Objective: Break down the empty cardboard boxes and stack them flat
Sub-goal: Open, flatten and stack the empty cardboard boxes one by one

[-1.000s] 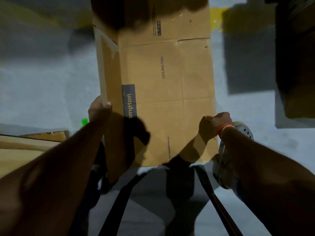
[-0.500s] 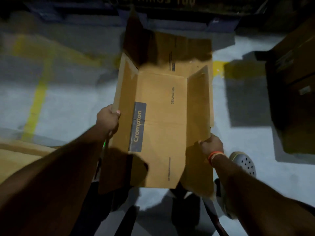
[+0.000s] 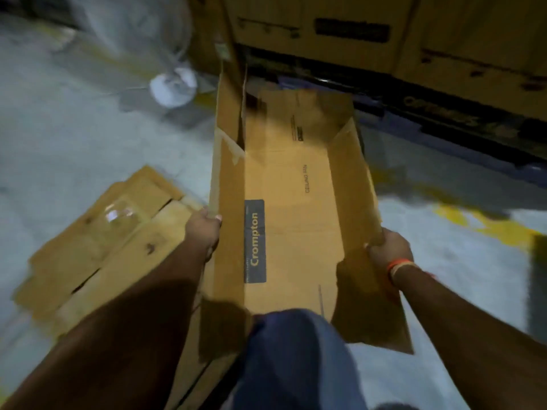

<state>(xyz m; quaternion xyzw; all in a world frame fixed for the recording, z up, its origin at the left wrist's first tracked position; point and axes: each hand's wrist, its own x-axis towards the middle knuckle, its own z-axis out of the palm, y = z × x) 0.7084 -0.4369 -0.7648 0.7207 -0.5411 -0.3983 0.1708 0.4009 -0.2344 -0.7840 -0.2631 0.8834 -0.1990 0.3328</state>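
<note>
A long brown cardboard box (image 3: 296,202) with a dark "Crompton" label is opened into a trough, both side panels folded up, and held out in front of me. My left hand (image 3: 204,229) grips the top edge of its left panel. On the other side, my right hand (image 3: 387,247), an orange band at the wrist, grips the edge of the right panel. A stack of flattened cardboard (image 3: 112,247) lies on the floor to the left, under my left forearm. My knee in blue trousers (image 3: 293,356) covers the box's near end.
Large brown cartons (image 3: 384,34) on a dark pallet (image 3: 444,122) stand straight ahead. A white fan base (image 3: 173,85) sits on the grey floor at the upper left. Yellow floor paint (image 3: 479,226) marks the right side.
The box's side panels have folded up further, from flat to a trough. My view has turned, bringing the flat stack into sight on the left and cartons ahead. My knee has come up under the box.
</note>
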